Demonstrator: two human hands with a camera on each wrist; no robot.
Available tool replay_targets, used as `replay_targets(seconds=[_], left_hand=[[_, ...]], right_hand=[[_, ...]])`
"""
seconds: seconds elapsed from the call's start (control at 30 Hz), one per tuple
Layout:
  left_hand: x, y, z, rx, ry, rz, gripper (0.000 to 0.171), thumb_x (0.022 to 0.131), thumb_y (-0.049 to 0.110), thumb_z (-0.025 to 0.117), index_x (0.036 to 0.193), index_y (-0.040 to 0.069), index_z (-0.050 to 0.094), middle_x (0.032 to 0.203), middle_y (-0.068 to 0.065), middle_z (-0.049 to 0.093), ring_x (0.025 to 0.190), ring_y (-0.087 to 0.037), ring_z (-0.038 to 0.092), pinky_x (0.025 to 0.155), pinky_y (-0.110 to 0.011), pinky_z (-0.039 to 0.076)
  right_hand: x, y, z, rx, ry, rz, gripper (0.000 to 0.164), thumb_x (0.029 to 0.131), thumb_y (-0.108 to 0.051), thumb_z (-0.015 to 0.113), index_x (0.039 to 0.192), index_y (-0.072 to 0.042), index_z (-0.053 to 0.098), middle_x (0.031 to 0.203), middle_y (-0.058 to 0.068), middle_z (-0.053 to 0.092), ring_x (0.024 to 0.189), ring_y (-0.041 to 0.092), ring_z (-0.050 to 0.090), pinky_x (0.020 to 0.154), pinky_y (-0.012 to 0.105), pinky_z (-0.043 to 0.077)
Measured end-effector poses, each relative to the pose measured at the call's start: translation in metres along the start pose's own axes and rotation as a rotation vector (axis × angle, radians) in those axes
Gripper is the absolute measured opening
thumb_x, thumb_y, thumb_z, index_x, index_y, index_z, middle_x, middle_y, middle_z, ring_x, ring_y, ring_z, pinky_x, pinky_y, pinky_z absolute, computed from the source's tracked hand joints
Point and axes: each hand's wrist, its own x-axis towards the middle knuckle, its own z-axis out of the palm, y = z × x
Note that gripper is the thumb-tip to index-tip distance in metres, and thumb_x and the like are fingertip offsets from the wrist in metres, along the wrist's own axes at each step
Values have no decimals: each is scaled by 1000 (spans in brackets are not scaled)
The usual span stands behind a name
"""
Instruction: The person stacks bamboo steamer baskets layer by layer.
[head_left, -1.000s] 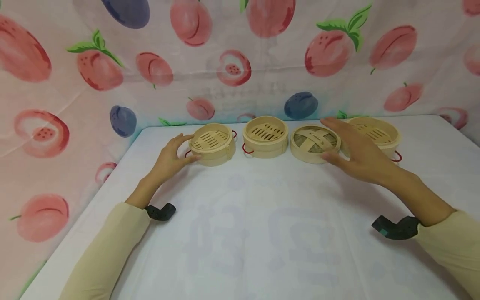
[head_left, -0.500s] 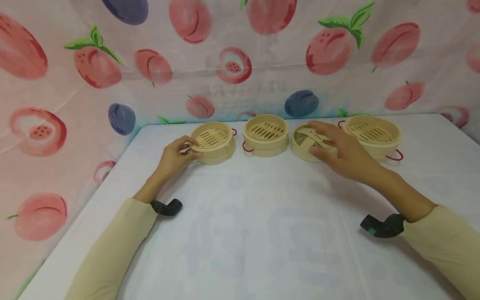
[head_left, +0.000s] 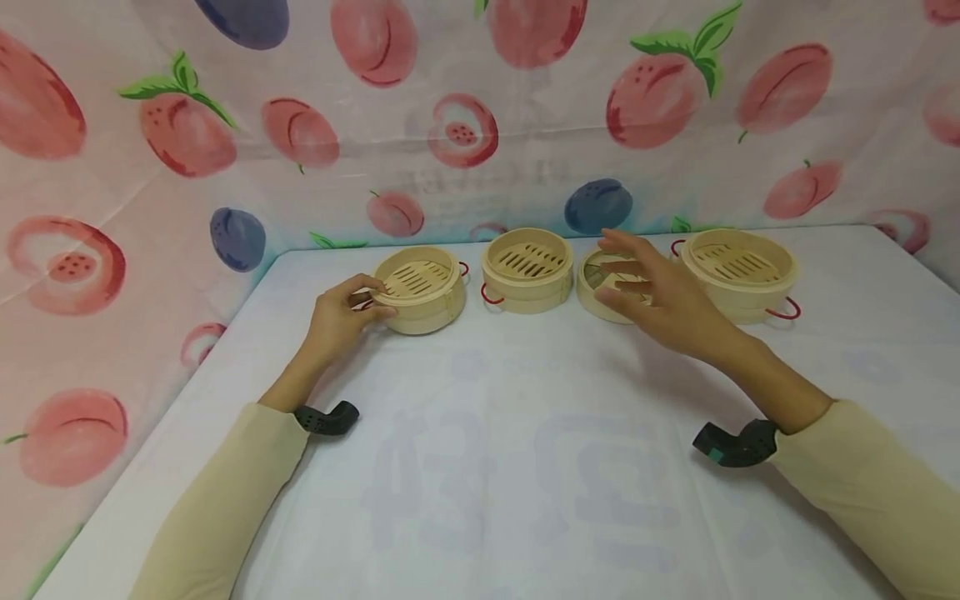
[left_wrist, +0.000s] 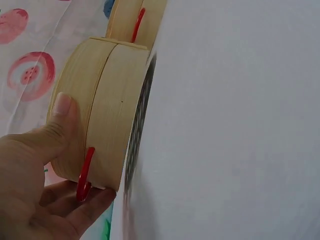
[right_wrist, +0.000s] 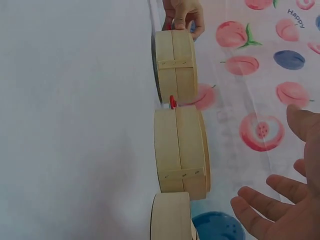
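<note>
As L fingers [left_wrist: 92, 212] pinch, far-L steamer [head_left: 429, 312] btwn them.

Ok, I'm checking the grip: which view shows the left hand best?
Left wrist: the left hand is closest there, thumb against the steamer. Head shows it smaller, from above; right wrist, distant, at the top edge.

Wall cloth [head_left: 525, 183], pale pink, creased, peach-printed, spanning 9 through 12 to 3 o'clock. Printed on it: leafed peach [head_left: 187, 133], 10 o'clock; cut peach [head_left: 462, 131], 12 o'clock; blue plum [head_left: 598, 206], 2 o'clock. Table [head_left: 480, 375], white surface, at 6 o'clock; faint bluish marks [head_left: 626, 492] between 4 and 5 o'clock. Light: soft, shadows blurred.
</note>
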Motion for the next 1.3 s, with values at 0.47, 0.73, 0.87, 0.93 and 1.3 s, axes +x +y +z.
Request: replay_targets(seconds=[0.47, 0.73, 0.87, 0.93, 1.3], left_hand=[[-9, 50, -15, -160, -81, 25, 30, 71, 5, 72, 98, -2, 58, 121, -18, 48, 109, -27, 51, 77, -22, 48], [-9, 64, -11, -264, -112, 66, 29, 70, -1, 72, 96, -4, 58, 115, -21, 48, 103, -24, 55, 77, -26, 48], [-10, 68, -8, -292, -130, 70, 28, 69, -3, 72, 94, -3, 59, 116, -19, 49, 103, -24, 55, 78, -27, 48], [-10, 67, -5, -290, -140, 73, 28, 69, -1, 73, 93, -1, 59, 116, -16, 49, 103, -23, 55, 78, -27, 48], [-18, 80, 7, -334, -215, 121, 27, 68, 1, 73, 91, 2, 60, 117, -13, 50, 102, -23, 55, 81, -30, 47]], right_hand=[[17, -9, 12, 23, -22, -36, 64, 83, -9, 63, 137, -9, 30, 135, 12, 37, 111, 27, 48, 86, 44, 43], [31, -15, 26, 110, -47, -66, 58, 83, -10, 63, 134, -8, 36, 135, 10, 36, 115, 24, 44, 89, 42, 42], [36, -16, 34, 155, -51, -96, 58, 82, -9, 65, 134, -10, 39, 134, 9, 38, 116, 21, 42, 89, 45, 40], [38, -16, 38, 172, -54, -115, 57, 81, -8, 65, 133, -10, 40, 135, 8, 38, 118, 20, 40, 89, 46, 40], [42, -20, 46, 216, -72, -241, 56, 78, -3, 67, 129, -5, 43, 136, -5, 35, 117, 23, 42, 86, 45, 43]])
